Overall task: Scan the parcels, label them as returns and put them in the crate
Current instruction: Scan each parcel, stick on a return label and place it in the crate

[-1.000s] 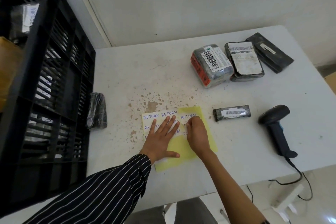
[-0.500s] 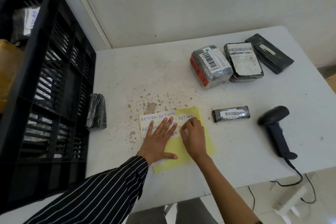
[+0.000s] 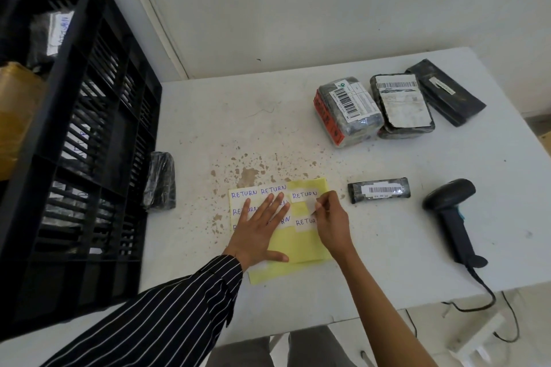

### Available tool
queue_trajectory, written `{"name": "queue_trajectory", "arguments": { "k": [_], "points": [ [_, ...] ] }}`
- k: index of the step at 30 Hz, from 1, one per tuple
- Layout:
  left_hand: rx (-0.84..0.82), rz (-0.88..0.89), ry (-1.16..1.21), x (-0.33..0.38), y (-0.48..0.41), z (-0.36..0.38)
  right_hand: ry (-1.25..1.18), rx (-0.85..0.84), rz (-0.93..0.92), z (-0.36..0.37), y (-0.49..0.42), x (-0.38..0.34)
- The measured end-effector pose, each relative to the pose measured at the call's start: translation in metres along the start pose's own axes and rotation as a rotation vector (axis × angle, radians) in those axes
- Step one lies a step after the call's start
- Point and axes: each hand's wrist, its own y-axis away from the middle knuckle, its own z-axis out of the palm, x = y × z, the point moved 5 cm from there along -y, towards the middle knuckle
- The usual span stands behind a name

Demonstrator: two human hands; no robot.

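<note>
Pinching label (image 3: pixel 312 205) with right hand (image 3: pixel 331 222); left hand (image 3: pixel 257 234) flat on sticker sheet (image 3: pixel 299 245).

White tabletop (image 3: pixel 238 116), brown flecks (image 3: pixel 247 171) mid-surface. Lying on it:
- yellow label sheet (image 3: pixel 301 244), nearest me
- slim barcoded parcel (image 3: pixel 378 189), just right of the sheet
- scanner (image 3: pixel 453 217) on its side, further right
- far right, in a row: grey parcel (image 3: pixel 347 112) touching white-labelled parcel (image 3: pixel 402 107), flat black parcel (image 3: pixel 445 95) beside them
- wrapped black parcel (image 3: pixel 159 180), left, beside the crate (image 3: pixel 74 158)
</note>
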Motion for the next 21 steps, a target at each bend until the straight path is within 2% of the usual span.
{"name": "queue_trajectory", "arguments": {
  "k": [6,21],
  "points": [
    [-0.009,-0.01,0.008,-0.001,-0.001,0.0,-0.117,-0.042,0.081,-0.008,-0.001,0.01],
    [-0.12,-0.043,-0.013,0.004,0.002,-0.009,-0.296,-0.014,0.194,-0.028,0.009,0.01]
  ]
}}
